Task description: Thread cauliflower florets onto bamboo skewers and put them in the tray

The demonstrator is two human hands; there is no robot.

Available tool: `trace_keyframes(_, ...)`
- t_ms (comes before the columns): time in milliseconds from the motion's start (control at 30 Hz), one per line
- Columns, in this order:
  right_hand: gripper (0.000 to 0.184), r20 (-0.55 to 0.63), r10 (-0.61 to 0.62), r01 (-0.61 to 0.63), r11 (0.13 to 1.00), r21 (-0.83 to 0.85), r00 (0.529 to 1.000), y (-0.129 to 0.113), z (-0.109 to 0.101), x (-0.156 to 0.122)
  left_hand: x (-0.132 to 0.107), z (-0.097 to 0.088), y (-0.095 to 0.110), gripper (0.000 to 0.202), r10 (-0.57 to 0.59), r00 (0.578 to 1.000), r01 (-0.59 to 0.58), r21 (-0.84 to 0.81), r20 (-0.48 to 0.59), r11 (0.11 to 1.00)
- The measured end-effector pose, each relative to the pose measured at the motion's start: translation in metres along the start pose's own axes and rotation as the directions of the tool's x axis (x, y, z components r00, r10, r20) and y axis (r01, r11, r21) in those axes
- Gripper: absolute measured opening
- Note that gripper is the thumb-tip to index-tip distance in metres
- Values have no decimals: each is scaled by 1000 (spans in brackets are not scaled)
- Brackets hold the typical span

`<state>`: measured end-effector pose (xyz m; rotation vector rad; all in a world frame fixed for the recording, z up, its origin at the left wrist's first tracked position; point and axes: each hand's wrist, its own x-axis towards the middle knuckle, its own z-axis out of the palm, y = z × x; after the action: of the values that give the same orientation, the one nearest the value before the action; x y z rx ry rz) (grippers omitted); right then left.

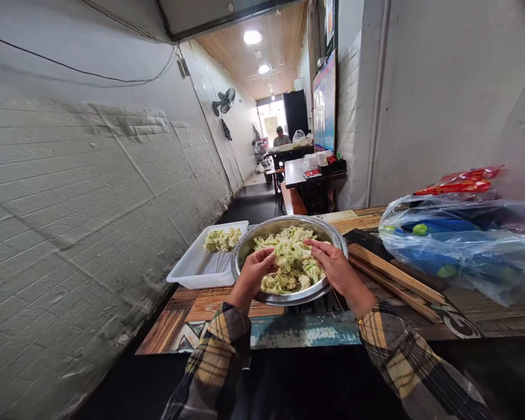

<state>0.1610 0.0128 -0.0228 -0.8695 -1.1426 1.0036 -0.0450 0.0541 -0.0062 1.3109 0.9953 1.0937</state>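
A steel bowl [240, 265] full of cauliflower florets [284, 283] stands in front of me. Over it, my left hand [256, 271] is closed, fingertips pinching a pale green cauliflower piece [286, 254]. My right hand [335, 265] is closed too, at the other side of that piece; a thin wooden skewer [331, 286] shows below its fingers, partly hidden. Left of the bowl, a white plastic tray [181, 268] holds several skewers threaded with cauliflower [223, 239]. A bundle of bare wooden skewers [398, 280] lies right of my right hand.
A clear plastic bag [455, 239] with blue and green contents sits on the wood-patterned table [306, 335] at right, a red packet [464, 181] behind it. A brick wall [91, 233] runs along the left. Farther back are another table [295, 169] and a seated person [281, 139].
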Motion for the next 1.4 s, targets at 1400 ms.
trace_keyframes(1400,42,438,-153,400,732,-552,886,-6,25,-38,-23,8,0,27,146,989,-145,-77,9,986)
